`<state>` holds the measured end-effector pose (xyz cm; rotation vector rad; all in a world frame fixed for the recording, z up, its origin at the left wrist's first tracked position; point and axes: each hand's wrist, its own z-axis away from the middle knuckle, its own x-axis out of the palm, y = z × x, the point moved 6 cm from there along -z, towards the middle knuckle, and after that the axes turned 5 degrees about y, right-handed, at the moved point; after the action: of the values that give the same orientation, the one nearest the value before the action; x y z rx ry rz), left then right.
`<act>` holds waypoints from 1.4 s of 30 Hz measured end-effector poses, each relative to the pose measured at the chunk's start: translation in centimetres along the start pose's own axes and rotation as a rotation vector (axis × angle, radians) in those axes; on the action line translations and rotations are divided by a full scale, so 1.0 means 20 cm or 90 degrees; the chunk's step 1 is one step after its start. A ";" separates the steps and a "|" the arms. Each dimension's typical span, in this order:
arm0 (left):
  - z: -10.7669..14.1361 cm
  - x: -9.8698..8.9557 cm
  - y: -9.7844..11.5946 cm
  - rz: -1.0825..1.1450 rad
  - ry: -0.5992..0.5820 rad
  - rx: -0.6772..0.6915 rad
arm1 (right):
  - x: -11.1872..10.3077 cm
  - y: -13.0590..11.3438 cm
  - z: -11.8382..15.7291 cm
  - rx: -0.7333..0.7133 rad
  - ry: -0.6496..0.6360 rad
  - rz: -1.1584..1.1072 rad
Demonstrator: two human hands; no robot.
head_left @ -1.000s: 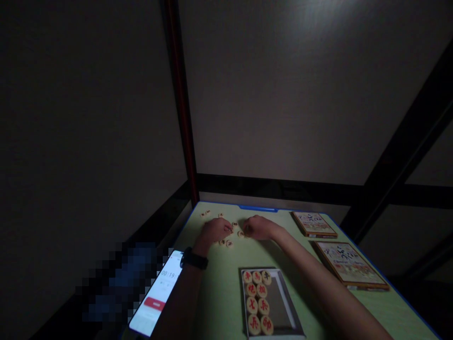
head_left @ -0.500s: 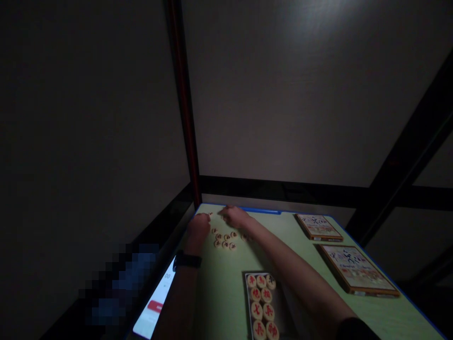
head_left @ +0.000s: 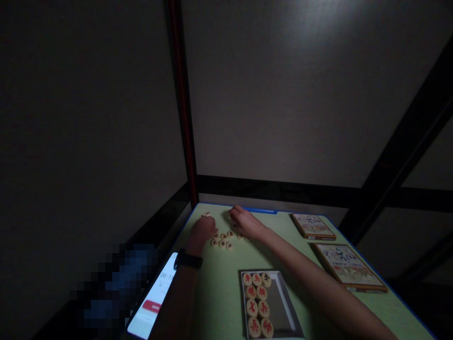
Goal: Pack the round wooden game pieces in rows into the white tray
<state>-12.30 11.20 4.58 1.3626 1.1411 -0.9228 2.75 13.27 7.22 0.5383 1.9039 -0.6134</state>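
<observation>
On the far part of the green table, my left hand (head_left: pixel 204 230) is curled with its fingertips down at the edge of a group of round Chinese chess pieces (head_left: pixel 222 243). Whatever its fingers close on is hidden. My right hand (head_left: pixel 244 221) is bent and closed beyond the same group, and its fingers hide what they may hold. A couple more pieces (head_left: pixel 207 215) lie past my left hand. In front of me, an open box (head_left: pixel 288 302) holds several pieces with mostly red characters in its left part; its right part shows bare bottom.
Two flat boxes with printed lids (head_left: pixel 313 225) (head_left: pixel 348 265) lie on the right side of the table (head_left: pixel 212 302). A lit phone (head_left: pixel 150 302) showing a timer sits at the left edge. A blue strip (head_left: pixel 261 210) runs along the far edge, before a wall.
My left hand has shifted slightly right and nearer, over the edge of the group of pieces. My right hand has moved a little right, its extended finger now drawn in. The view has shifted slightly.
</observation>
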 end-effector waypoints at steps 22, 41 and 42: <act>0.01 -0.02 0.07 -0.111 0.030 -0.003 | -0.23 0.02 0.81 0.193 0.097 -0.305; 0.02 -0.01 0.16 -0.116 0.032 0.043 | -0.17 -0.15 0.86 0.199 -0.054 -0.056; 0.02 -0.01 0.16 -0.114 0.034 0.046 | -0.17 -0.15 0.86 0.200 -0.055 -0.060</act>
<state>-9.19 10.88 5.51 1.3662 1.2969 -1.0700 14.07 -0.22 4.78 0.6115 1.7685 -0.9922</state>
